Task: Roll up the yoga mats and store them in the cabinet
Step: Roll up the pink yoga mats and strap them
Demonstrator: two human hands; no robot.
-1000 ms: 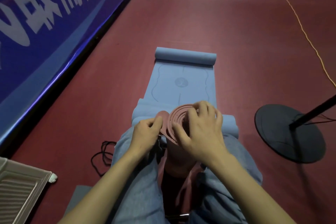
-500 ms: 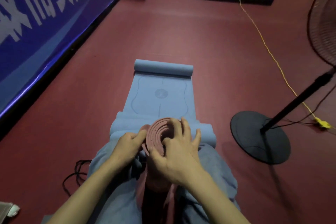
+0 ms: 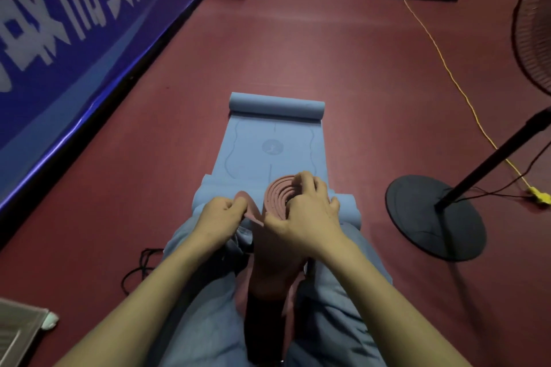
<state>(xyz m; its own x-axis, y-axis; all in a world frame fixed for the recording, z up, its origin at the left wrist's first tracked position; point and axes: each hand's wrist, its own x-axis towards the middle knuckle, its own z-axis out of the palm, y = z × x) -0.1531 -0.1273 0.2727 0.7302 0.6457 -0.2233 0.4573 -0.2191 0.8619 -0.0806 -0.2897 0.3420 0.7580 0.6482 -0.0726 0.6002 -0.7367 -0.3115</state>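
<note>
red mat [image 3: 275, 250]: rolled, upright between knees, just before blue mat [image 3: 268, 146]
right hand [image 3: 310, 214]: grip curled over coil top
left hand [image 3: 219, 214]: pinching loose flap
risk: flap slips, coil loosens

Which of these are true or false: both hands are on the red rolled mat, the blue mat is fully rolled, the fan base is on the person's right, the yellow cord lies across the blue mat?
1. Both hands hold the red rolled rubber mat. True: left hand pinches its loose flap, right hand grips the coil.
2. The blue yoga mat is fully rolled. False: its middle lies flat, both ends curled.
3. The black round fan base is to the right. True.
4. The thin yellow cord crosses the blue mat. False: it runs along the floor, apart.
</note>
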